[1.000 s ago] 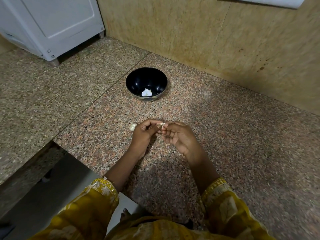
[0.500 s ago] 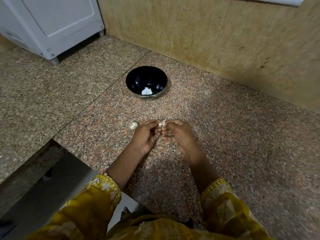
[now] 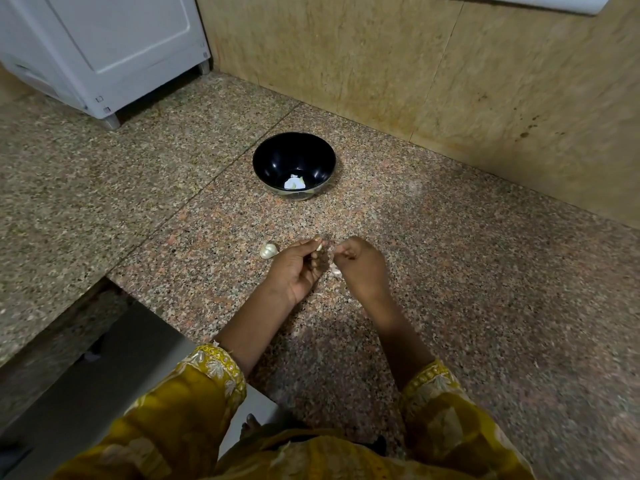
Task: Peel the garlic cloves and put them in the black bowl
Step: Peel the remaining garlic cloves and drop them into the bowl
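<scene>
Bench (image 3: 485,306) carries one black bowl (image 3: 273,157) with peeled garlic (image 3: 294,182) inside. My left hand (image 3: 298,271), palm up, pinches one garlic clove (image 3: 319,246) at the fingertips; my right hand (image 3: 362,271) is curled just beside it, and I can't tell if it holds anything. One loose clove (image 3: 268,251) lies on the bench left of my hands.

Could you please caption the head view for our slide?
Left hand pinches a garlic clove beside the right hand, black bowl beyond.

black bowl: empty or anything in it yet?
Not empty. The black bowl stands upright on the counter, and a small white piece, probably peeled garlic, lies at its bottom.
</scene>
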